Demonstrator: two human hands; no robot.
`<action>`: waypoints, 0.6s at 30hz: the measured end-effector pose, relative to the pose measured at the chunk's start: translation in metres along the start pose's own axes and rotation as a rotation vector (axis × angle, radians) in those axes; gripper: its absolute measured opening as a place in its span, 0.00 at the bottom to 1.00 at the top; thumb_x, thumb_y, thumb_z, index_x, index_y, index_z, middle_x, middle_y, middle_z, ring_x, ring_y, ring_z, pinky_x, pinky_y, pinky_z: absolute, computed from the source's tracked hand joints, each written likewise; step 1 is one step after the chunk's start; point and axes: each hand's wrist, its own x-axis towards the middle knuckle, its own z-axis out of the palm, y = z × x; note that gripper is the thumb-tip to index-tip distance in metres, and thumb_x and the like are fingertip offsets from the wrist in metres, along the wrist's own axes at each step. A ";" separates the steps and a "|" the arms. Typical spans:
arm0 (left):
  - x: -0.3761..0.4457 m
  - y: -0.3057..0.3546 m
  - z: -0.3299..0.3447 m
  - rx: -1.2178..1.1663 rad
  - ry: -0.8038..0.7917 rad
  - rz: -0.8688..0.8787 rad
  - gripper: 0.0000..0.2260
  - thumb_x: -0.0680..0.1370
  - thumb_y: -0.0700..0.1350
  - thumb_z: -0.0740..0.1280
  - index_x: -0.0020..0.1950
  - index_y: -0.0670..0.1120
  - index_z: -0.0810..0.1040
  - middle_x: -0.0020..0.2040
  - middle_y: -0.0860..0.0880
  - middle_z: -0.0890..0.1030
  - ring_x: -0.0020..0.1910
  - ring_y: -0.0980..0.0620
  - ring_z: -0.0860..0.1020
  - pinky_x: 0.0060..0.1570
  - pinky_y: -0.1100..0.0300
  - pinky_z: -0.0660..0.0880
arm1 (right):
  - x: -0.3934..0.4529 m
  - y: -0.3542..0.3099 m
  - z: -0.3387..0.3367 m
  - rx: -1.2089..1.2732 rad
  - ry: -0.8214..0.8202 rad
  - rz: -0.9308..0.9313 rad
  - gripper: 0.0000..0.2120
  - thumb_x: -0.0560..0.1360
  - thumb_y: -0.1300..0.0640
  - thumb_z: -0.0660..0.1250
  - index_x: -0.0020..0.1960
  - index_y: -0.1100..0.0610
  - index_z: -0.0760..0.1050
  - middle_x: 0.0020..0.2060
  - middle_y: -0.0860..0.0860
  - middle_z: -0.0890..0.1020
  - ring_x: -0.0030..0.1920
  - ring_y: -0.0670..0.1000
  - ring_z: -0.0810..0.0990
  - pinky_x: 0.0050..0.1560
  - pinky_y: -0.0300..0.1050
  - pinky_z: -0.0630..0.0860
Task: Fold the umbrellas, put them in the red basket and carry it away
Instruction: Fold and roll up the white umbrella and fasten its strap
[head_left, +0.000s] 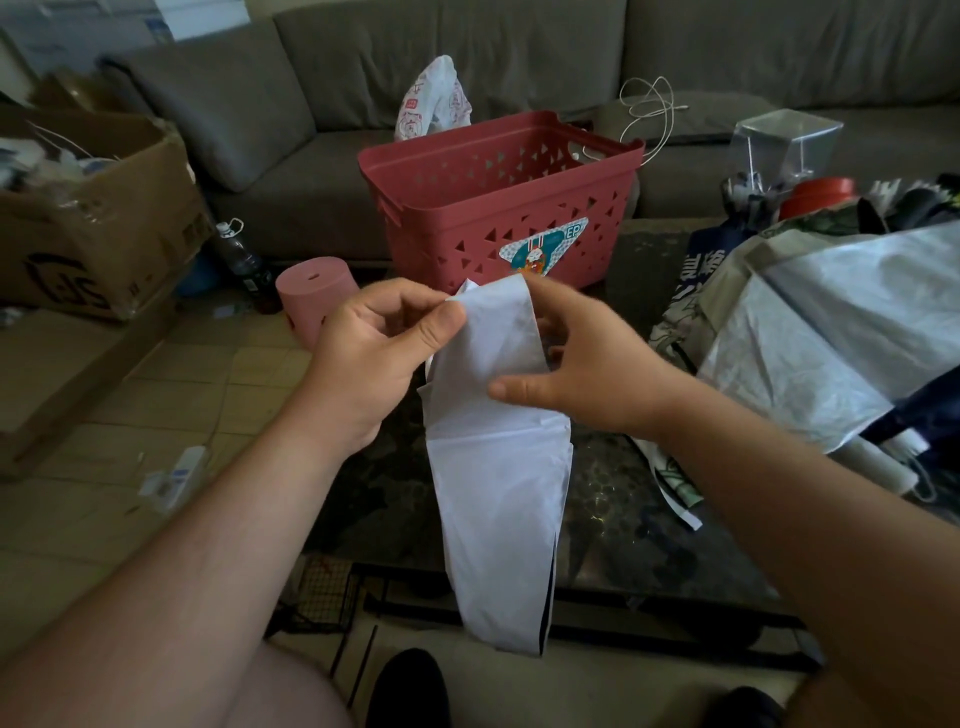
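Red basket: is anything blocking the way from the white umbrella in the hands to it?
Nothing visible does. Both hands, left hand and right hand, hold the white umbrella just in front of the red basket, whose open top shows nothing inside from this angle.

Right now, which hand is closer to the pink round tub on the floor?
Left. The left hand, pinching the white umbrella, sits just right of the pink tub. The right hand holds the umbrella's other side, farther from the tub.
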 end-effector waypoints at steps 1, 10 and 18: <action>0.000 -0.001 -0.002 -0.056 -0.008 -0.013 0.03 0.73 0.52 0.80 0.44 0.57 0.88 0.43 0.56 0.86 0.47 0.57 0.83 0.52 0.61 0.80 | -0.001 0.006 0.002 -0.066 -0.020 0.016 0.31 0.71 0.49 0.81 0.71 0.44 0.75 0.59 0.41 0.83 0.59 0.44 0.82 0.61 0.53 0.81; -0.014 -0.033 -0.019 0.629 -0.417 -0.211 0.28 0.68 0.52 0.84 0.60 0.71 0.76 0.59 0.72 0.79 0.59 0.73 0.76 0.57 0.71 0.73 | -0.003 0.024 0.011 0.009 0.087 -0.035 0.26 0.72 0.37 0.70 0.53 0.61 0.83 0.48 0.59 0.85 0.52 0.64 0.83 0.52 0.66 0.81; -0.031 -0.044 -0.020 0.683 -0.363 -0.250 0.12 0.77 0.52 0.77 0.53 0.68 0.80 0.49 0.74 0.78 0.49 0.80 0.75 0.46 0.79 0.68 | -0.012 0.027 0.016 0.100 0.063 -0.004 0.27 0.74 0.35 0.67 0.52 0.61 0.83 0.48 0.63 0.85 0.51 0.68 0.83 0.49 0.69 0.81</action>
